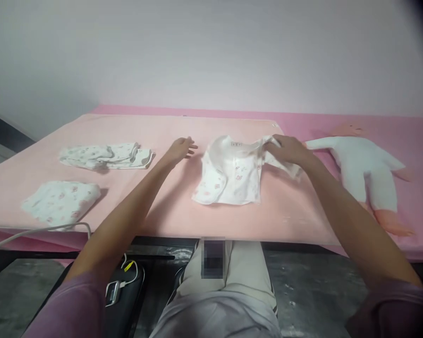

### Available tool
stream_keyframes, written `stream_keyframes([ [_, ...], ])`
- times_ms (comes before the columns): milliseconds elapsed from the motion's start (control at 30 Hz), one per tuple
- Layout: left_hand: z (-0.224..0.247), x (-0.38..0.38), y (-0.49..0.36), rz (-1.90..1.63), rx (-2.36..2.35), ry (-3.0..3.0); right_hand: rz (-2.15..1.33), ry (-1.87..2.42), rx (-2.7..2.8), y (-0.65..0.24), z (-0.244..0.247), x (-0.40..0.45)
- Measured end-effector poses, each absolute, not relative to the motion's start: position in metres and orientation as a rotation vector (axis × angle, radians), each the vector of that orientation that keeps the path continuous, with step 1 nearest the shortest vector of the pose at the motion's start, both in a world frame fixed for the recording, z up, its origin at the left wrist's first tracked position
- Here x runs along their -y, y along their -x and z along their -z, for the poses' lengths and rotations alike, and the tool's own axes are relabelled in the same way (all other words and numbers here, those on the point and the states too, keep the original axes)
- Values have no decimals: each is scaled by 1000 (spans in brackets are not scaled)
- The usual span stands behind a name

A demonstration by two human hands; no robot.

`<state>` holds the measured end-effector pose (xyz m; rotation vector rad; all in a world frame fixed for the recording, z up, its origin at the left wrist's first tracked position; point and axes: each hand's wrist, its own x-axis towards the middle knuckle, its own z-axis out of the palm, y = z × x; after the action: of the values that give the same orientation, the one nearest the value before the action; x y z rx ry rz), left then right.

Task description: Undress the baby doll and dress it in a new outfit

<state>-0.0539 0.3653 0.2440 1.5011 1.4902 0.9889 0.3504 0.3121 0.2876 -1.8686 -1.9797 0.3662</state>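
A small white baby shirt (232, 176) with pink prints lies on the pink-covered table (176, 216) in front of me, its collar away from me. My right hand (285, 148) is closed on the shirt's right-side sleeve near the shoulder; the fingertips are partly hidden by the cloth. To the left of the shirt, my left hand (182, 149) hovers over the table with fingers apart and nothing in them. The shirt's left-side sleeve does not show spread out; it seems tucked under or folded in.
On the left lie folded patterned baby clothes (123, 156) and a folded white cloth with pink prints (61, 202). A white doll (366, 162) with peach feet rests at the right. Below the left edge, a cable runs to a small device (113, 293) on a black case.
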Motion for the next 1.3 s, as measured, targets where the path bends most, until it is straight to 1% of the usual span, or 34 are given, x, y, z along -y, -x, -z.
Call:
stream_keyframes([
  [100,-218,-383,46,-840,-1659,-1689,-424,2047,2043,-360,-243,-360],
  [200,-201,-387,40,-782,-1546,-1885,-481,2093,1995,-376,-215,-369],
  [267,-197,-392,35,-677,-1495,-1990,-502,2115,1961,-390,-211,-365],
  [367,-197,-408,22,-483,-1494,-2121,-555,2118,2015,-406,-216,-360],
  [467,-204,-423,4,-378,-1282,-2078,-600,1990,2077,-415,-227,-363],
  [533,-208,-430,-6,-438,-1112,-1883,-583,1964,2024,-419,-232,-367],
  [600,-210,-436,-11,-574,-998,-1640,-532,2040,1941,-424,-233,-371],
  [667,-209,-442,-8,-666,-925,-1453,-518,2135,1905,-431,-228,-373],
  [767,-205,-450,5,-687,-894,-1329,-587,2153,1931,-444,-215,-375],
  [867,-207,-457,21,-713,-953,-1327,-496,2045,1886,-454,-202,-378],
  [933,-213,-460,30,-695,-1002,-1424,-400,1996,1827,-457,-195,-382],
  [1067,-229,-465,43,-409,-1237,-1826,-329,2017,1827,-456,-188,-391],
  [1133,-234,-464,47,-343,-1242,-1890,-313,2027,1819,-453,-187,-394],
  [1300,-238,-456,57,-692,-943,-1620,-351,1999,1733,-449,-188,-396],
])
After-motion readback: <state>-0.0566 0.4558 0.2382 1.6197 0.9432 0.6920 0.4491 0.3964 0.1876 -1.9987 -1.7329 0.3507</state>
